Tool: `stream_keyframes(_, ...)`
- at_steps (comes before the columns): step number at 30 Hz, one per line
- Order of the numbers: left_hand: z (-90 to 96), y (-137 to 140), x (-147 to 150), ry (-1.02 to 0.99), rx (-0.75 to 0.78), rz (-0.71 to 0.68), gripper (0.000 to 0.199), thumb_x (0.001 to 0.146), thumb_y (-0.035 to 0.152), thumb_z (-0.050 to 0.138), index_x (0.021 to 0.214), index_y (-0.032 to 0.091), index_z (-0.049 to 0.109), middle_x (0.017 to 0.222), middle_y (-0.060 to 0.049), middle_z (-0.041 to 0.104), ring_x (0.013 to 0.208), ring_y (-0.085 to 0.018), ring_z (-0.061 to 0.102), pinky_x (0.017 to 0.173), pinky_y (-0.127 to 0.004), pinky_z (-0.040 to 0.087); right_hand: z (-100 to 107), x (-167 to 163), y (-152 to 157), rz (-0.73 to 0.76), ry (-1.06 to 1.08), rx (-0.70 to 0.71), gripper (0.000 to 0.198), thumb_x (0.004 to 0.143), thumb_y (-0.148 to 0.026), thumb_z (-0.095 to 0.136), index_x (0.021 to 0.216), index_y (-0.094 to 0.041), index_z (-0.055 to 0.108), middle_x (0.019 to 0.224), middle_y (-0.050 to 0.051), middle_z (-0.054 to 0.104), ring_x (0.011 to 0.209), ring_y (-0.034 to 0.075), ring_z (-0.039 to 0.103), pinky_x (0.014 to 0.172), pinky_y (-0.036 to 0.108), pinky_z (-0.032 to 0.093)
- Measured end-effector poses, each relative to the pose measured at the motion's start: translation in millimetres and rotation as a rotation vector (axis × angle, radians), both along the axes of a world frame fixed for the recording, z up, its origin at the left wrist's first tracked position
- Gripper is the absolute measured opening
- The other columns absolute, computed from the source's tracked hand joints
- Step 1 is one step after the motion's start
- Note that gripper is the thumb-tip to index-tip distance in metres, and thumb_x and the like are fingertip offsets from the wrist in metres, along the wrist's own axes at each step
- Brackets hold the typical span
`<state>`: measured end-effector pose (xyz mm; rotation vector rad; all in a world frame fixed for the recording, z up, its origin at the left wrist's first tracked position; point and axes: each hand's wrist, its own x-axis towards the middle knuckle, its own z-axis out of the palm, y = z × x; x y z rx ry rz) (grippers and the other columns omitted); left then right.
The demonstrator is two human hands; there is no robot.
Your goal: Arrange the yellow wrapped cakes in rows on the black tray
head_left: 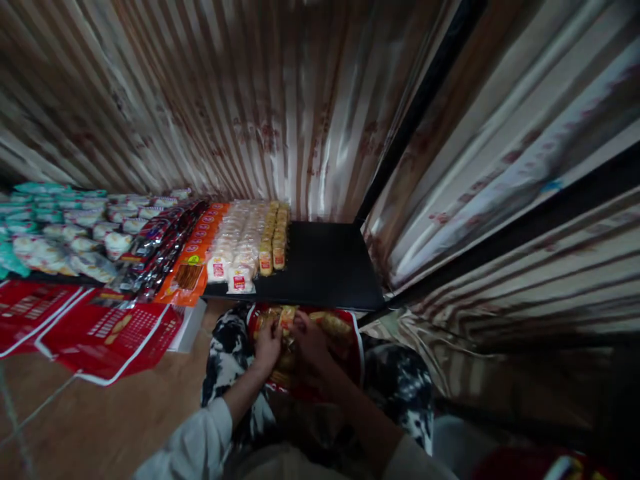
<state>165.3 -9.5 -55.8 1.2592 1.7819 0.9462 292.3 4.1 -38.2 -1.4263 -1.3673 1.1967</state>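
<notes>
A red bag with a white edge lies open across my lap, with yellow-wrapped snack packets in it. Over the bag my left hand is closed at the left side of a small yellow snack packet. My right hand closes on the same packet from the right, its fingers bent near the top. The view is dim and slightly blurred, so the fingertips are partly hard to make out.
On the low black shelf stand rows of yellow packets, white packets, orange packs, dark packs and teal-and-white packs. Red bags lie at left. A black pole and striped curtains border the space.
</notes>
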Motion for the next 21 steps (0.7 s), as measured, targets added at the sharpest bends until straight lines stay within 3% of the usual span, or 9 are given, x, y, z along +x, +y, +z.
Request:
stream_keyframes(5, 29.1, 16, 5, -0.103, 0.115, -0.001, 0.026, 0.082, 0.022, 0.047, 0.104, 0.016, 0.060, 0.106, -0.008, 0.064, 0.098, -0.017, 0.060, 0.089, -0.033, 0.047, 17, -2, 21, -0.040, -0.007, 0.066, 0.037, 0.074, -0.029, 0.057, 0.110, -0.021, 0.060, 0.088, 0.004, 0.071, 0.074, 0.018, 0.067, 0.066, 0.031, 0.056)
stream_keyframes(11, 55.9, 47, 9, -0.093, 0.208, 0.066, 0.032, 0.083, 0.023, 0.047, 0.113, 0.015, 0.054, 0.114, -0.011, 0.059, 0.100, -0.018, 0.058, 0.091, -0.033, 0.047, 35, -5, 67, -0.084, -0.151, 0.206, 0.038, 0.074, -0.026, 0.059, 0.111, -0.023, 0.062, 0.094, 0.003, 0.069, 0.076, 0.016, 0.065, 0.071, 0.030, 0.055)
stream_keyframes(15, 64.9, 61, 11, -0.004, 0.269, 0.111, 0.034, 0.082, 0.017, 0.044, 0.115, 0.013, 0.052, 0.113, -0.012, 0.057, 0.100, -0.018, 0.057, 0.094, -0.036, 0.045, 39, -11, 94, -0.115, -0.234, 0.246, 0.038, 0.076, -0.023, 0.056, 0.113, -0.022, 0.061, 0.091, 0.004, 0.068, 0.076, 0.016, 0.063, 0.073, 0.030, 0.054)
stream_keyframes(21, 66.3, 73, 8, 0.057, 0.389, 0.032, 0.035, 0.081, 0.012, 0.041, 0.114, 0.016, 0.052, 0.113, -0.012, 0.054, 0.095, -0.017, 0.058, 0.092, -0.035, 0.047, 42, -21, 118, -0.116, -0.360, 0.289, 0.037, 0.077, -0.022, 0.055, 0.114, -0.022, 0.061, 0.091, 0.004, 0.065, 0.078, 0.016, 0.062, 0.073, 0.030, 0.052)
